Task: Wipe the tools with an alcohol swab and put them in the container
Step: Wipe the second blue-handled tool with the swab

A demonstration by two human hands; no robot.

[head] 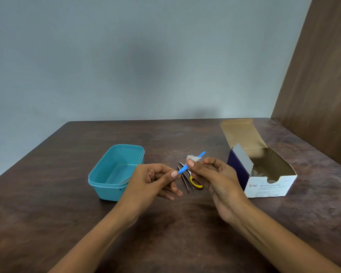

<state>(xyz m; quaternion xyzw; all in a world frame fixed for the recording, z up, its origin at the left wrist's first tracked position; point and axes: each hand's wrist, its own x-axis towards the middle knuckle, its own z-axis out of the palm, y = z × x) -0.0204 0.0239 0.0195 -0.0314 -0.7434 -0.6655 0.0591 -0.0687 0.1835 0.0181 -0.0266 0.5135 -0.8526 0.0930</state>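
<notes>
Item in hand: blue tool, centre of frame, above the table. Left hand pinches its lower end; right hand pinches a white alcohol swab around the shaft.

Container, teal, left of centre: appears to hold nothing, so no tool looks stowed yet.

Awaiting wiping, by my reckoning: tweezers and yellow-handled scissors, lying on the table just behind the hands.

Swab box, right of centre, open.
</notes>
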